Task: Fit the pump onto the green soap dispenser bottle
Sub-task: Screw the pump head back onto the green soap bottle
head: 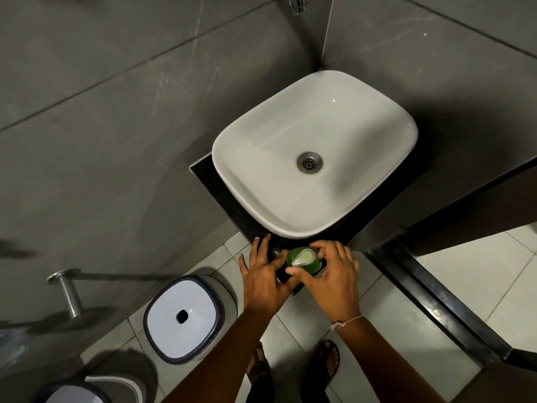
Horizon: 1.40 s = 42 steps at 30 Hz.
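The green soap dispenser bottle stands upright on the near corner of the black counter, seen from above. A pale translucent pump head sits on top of it, nozzle pointing toward me. My right hand wraps the bottle's right side, thumb in front and fingers behind. My left hand lies flat on the counter edge just left of the bottle, fingers spread, thumb tip beside the bottle's base.
A white basin with a metal drain fills the counter behind the bottle. A faucet spout hangs above. On the tiled floor to the left stands a white-lidded bin. A metal holder juts from the left wall.
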### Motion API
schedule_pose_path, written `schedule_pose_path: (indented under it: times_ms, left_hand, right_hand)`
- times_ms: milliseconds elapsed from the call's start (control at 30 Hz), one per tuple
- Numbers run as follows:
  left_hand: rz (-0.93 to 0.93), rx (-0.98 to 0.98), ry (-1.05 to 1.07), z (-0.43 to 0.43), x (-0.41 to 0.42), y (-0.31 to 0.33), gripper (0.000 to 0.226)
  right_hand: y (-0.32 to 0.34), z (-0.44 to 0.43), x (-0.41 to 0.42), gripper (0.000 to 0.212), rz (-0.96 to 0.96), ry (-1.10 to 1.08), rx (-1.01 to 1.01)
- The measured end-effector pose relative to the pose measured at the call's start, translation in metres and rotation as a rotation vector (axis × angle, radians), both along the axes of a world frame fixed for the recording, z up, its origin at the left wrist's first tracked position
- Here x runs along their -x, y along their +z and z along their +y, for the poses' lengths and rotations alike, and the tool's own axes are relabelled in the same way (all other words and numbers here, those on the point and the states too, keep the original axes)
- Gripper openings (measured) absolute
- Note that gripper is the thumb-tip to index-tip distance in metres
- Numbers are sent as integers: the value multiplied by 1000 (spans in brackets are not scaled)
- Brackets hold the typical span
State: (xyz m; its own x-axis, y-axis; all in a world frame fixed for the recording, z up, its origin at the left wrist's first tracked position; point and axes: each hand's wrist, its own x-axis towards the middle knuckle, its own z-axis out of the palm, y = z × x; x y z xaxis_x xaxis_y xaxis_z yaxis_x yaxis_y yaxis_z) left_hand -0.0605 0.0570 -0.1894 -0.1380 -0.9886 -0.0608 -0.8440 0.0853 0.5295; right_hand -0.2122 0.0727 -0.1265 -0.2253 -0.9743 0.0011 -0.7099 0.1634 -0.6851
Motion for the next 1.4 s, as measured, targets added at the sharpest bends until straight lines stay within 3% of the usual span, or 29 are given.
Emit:
schedule_pose_path:
  times_ms: [133, 233, 333, 467, 600, 767, 933, 1033, 1133, 1267, 1400]
  left_hand:
    - [-7, -8, -8, -1, -1, 2, 65]
    - [-17, -6, -12, -2, -1, 1, 68]
    - [-32, -11, -26, -3, -1, 1, 71]
    - [-26, -13, -16, -1, 0, 0, 65]
    - [-18, -5, -14, -2, -1, 3, 68]
    - [-14, -9, -21, -1, -1, 1, 59]
    - [-24, -11, -23, -2, -1, 3, 66]
    - [-29, -19, -26, -3, -1, 4, 70]
    - [-48, -32, -32, -3, -2, 2, 66]
    - [-40, -28, -32, -2, -1, 4, 64]
    - [-23, -20, -28, -2, 0, 6, 63]
  right_hand:
    - [-3, 8, 11, 44, -97, 113, 75]
    - [1, 2, 8, 31, -136, 11, 80]
    - [6, -3, 1, 40, -82, -56, 7]
    - [5, 1, 6, 47, -82, 44, -15]
    - [5, -1, 7, 34, -131, 45, 48]
    - [8, -5, -8, 56, -113, -100, -20]
    - [1, 5, 5, 48, -199, 41, 43]
    - [0, 2, 3, 34, -204, -42, 40]
    - [2, -2, -6, 44, -109, -122, -6]
    - [5, 5, -2, 46, -114, -23, 13]
    - [7, 5, -3, 33, -92, -50, 33]
